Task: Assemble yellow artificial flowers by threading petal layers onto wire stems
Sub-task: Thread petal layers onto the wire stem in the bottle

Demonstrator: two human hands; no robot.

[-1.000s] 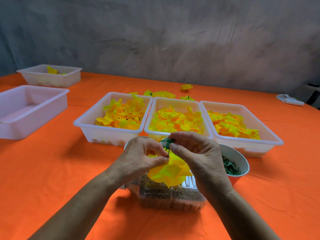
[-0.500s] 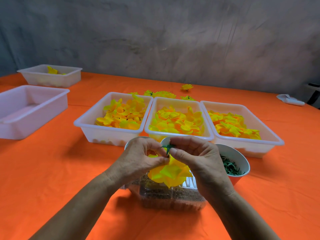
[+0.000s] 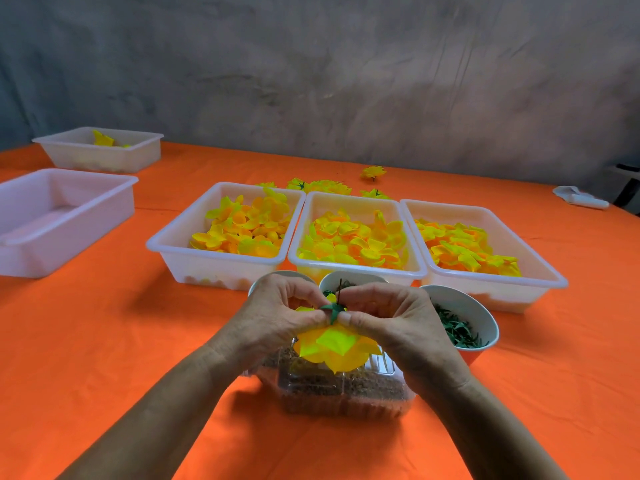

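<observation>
Flower (image 3: 334, 348) assembly happens above the near-middle of the orange table (image 3: 104, 341), which fills the view from the near edge to the grey wall. Three white bins sit side by side at its centre, the left bin (image 3: 221, 261), middle bin (image 3: 356, 268) and right bin (image 3: 485, 282), each heaped with yellow petals. Two more bins stand toward the left edge, and a few finished blooms (image 3: 322, 185) lie behind the middle bin. Nearer, a clear box (image 3: 346, 393) of brown bits sits under the hands, with a bowl (image 3: 464, 327) of green pieces just right of them and two more bowl rims partly hidden behind.

Both hands are together over the box. The left hand (image 3: 280, 317) and right hand (image 3: 391, 320) each pinch at the flower's back, thumbs nearly touching around a green calyx (image 3: 332, 310). A thin dark wire (image 3: 340, 292) stands up between the fingertips, the petals hanging below, face down.

The step looks like seating the calyx down the wire against the petal stack. To do it well, I'd hold the petals flat and centred with one hand, keep the wire straight, and push the calyx evenly with both thumbs so it sits snug without buckling the layers or bending the wire.
</observation>
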